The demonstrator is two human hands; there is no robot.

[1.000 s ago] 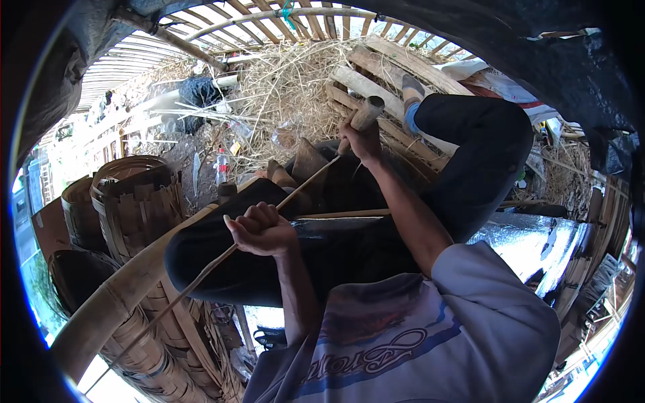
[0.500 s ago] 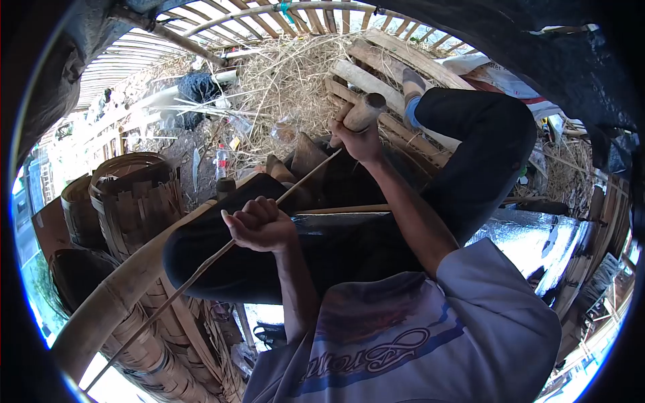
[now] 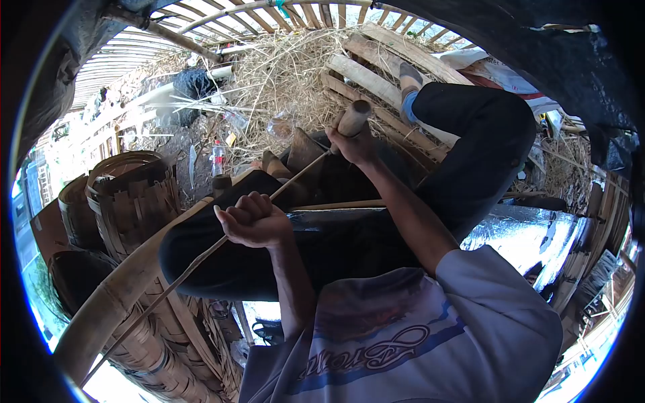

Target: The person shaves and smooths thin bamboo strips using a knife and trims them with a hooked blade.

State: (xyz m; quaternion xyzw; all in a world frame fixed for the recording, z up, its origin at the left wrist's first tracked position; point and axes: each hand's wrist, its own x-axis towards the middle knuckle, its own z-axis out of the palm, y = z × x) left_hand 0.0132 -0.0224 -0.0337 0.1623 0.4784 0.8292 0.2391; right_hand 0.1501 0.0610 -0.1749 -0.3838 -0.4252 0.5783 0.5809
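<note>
My left hand (image 3: 252, 220) is closed in a fist, knuckles up, around a long thin bamboo strip (image 3: 209, 251). That strip slants from the lower left, past my bent knee, up toward my other hand. Wrapped round a thick wooden tool handle (image 3: 355, 119) is my right hand (image 3: 354, 146); the handle's round end points up and away. The strip's far end meets the underside of my right hand. Whatever is fixed below the handle is hidden by that hand and the dark trousers.
A thick bamboo pole (image 3: 127, 295) runs along my left. Beside it stand woven bamboo baskets (image 3: 131, 208). Ahead lie straw (image 3: 282, 74), wooden planks (image 3: 369, 77) and a plastic bottle (image 3: 218, 160). A slatted fence (image 3: 309, 17) curves behind them.
My right hand and the handle have shifted left and slightly toward me, along the strip, and the handle stands more upright. My left hand has barely moved.
</note>
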